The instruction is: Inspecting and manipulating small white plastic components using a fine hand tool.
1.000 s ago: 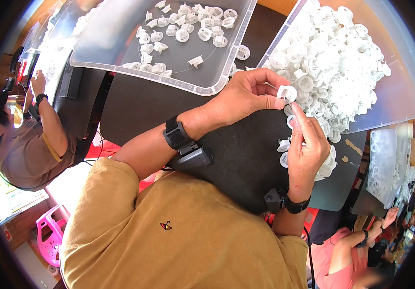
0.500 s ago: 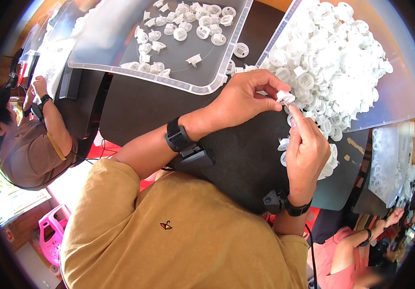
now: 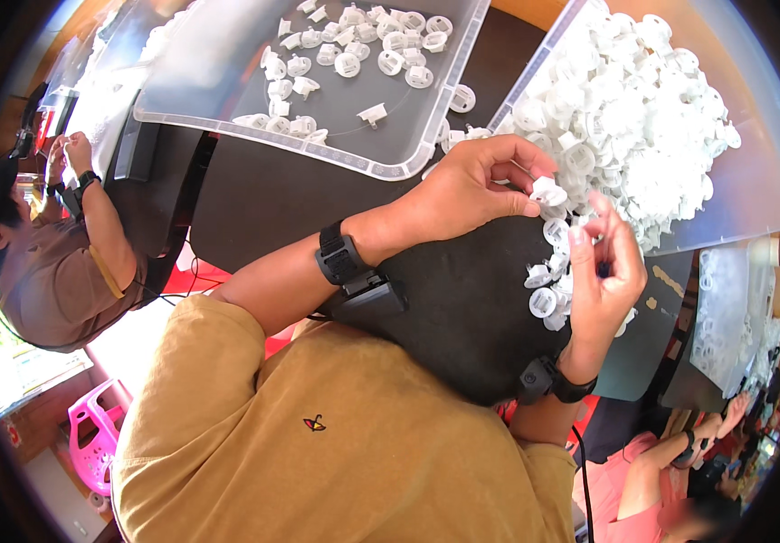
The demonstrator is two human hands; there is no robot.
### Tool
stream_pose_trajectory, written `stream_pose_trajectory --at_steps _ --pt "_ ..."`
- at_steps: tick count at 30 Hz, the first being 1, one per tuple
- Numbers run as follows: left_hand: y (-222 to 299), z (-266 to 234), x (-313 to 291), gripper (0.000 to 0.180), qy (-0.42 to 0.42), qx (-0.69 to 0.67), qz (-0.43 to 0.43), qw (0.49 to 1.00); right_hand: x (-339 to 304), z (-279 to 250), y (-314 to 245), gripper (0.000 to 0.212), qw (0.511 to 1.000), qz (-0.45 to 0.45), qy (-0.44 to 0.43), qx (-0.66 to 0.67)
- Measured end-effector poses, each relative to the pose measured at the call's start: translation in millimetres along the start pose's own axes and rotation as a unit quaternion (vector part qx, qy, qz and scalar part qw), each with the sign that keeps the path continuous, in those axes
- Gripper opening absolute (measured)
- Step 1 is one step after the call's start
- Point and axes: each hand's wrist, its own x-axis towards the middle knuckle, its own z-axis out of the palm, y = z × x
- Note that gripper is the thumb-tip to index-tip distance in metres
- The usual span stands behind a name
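My left hand (image 3: 480,188) pinches a small white round plastic part (image 3: 548,192) between thumb and fingertips, above the dark table. To its right, my right hand (image 3: 614,281) is raised with thumb and index finger apart. The index finger is smeared by motion, and I see nothing clearly held there. Beneath and beside my right hand lie several loose white plastic parts (image 3: 543,302), some partly hidden by it. Just beyond both hands rises a big heap of similar white parts (image 3: 625,118).
A clear plastic tray (image 3: 281,145) with scattered white parts stands at the far left. The heap sits in another clear tray (image 3: 752,237) at the right. Co-workers sit at the left (image 3: 55,271) and lower right (image 3: 634,480). A pink plastic chair (image 3: 91,443) stands at lower left.
My right hand has moved right, away from the white part it was touching, and its thumb and index finger have spread. My left hand still holds the part, slightly further right.
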Motion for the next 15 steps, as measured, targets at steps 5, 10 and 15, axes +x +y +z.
stream_pose_trajectory --at_steps 5,10,15 --pt "-0.4 7.0 -4.2 0.037 -0.038 -0.065 0.002 0.997 2.3 18.4 13.9 0.026 0.992 -0.003 0.019 0.128" --pt "-6.4 8.3 -4.6 0.034 -0.069 -0.136 -0.008 0.988 -0.6 19.9 9.2 0.015 0.988 -0.004 0.053 0.143" --pt "-1.5 14.0 -6.3 0.031 -0.046 -0.171 -0.023 0.984 -0.1 21.6 6.5 0.012 0.986 -0.037 0.075 0.143"
